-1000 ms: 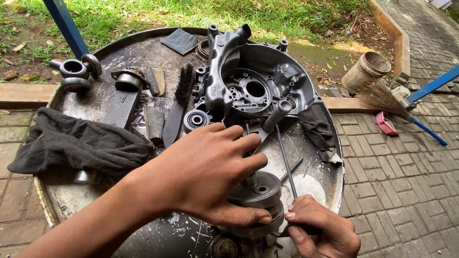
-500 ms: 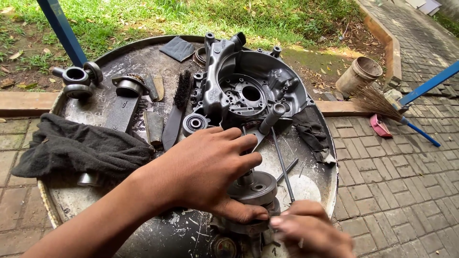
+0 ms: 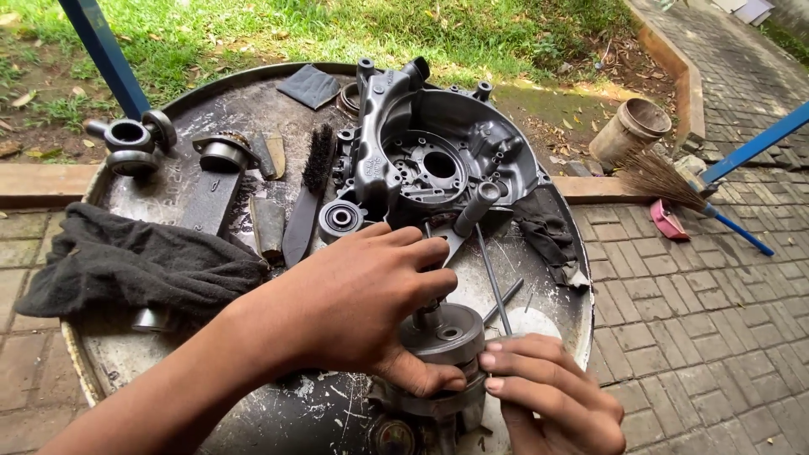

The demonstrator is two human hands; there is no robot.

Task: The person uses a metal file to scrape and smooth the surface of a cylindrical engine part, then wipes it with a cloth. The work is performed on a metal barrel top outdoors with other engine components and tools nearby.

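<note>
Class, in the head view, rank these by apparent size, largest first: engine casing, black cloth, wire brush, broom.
1. Engine casing and black cloth: too alike to rank.
2. Broom.
3. Wire brush, though nearer the camera.

No packages, labels, signs or screens can be seen anywhere in the frame.
</note>
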